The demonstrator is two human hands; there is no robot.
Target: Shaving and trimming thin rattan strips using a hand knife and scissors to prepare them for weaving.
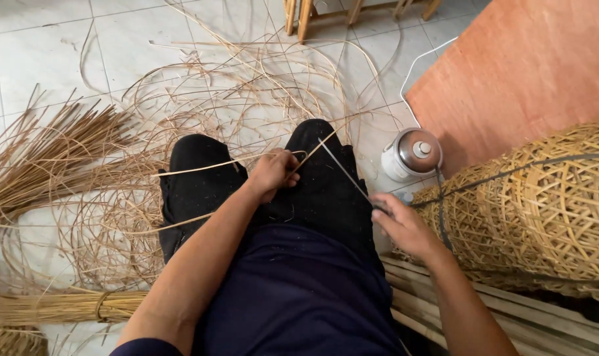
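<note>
I sit with my knees up, in dark trousers. My left hand (pixel 273 173) is closed on a thin pale rattan strip (pixel 200 168) that runs leftward over my left knee. My right hand (pixel 399 223) grips the handle end of a long thin knife blade (pixel 344 173), which slants up and left toward the left hand, its tip near the strip. Both hands hover just above my lap.
Loose rattan strips (pixel 233 92) curl in a heap over the white tiled floor ahead. A bundle of straight canes (pixel 42 151) lies left, another tied bundle (pixel 62 306) lower left. A woven basket (pixel 543 211) sits right, beside a spray can (pixel 413 153) and an orange board (pixel 523 72).
</note>
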